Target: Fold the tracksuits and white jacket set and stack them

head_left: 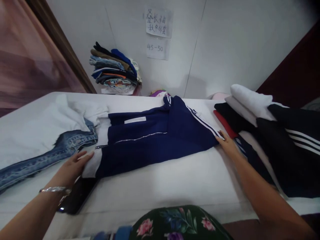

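A navy jacket (pixel 150 143) lies on its side across the white table, its collar toward the right back and its light grey hem toward the left. A silver zip line runs along its front, and a white strip shows above it. White stripes run down the sleeve at the right. My left hand (pixel 77 163) is closed at the near corner of the grey hem. At the other end, my right hand (pixel 226 141) pinches the striped sleeve edge. Beneath the hem, a dark phone (pixel 78 196) sticks out beside my left wrist.
Blue jeans (pixel 72 141) and white cloth (pixel 32 133) lie at the left. Piled folded clothes, black with white stripes (pixel 287 140) and white (pixel 252 100), fill the right side. Behind the table stands a stack of folded garments (pixel 113 68). Paper signs (pixel 158 25) hang on the wall.
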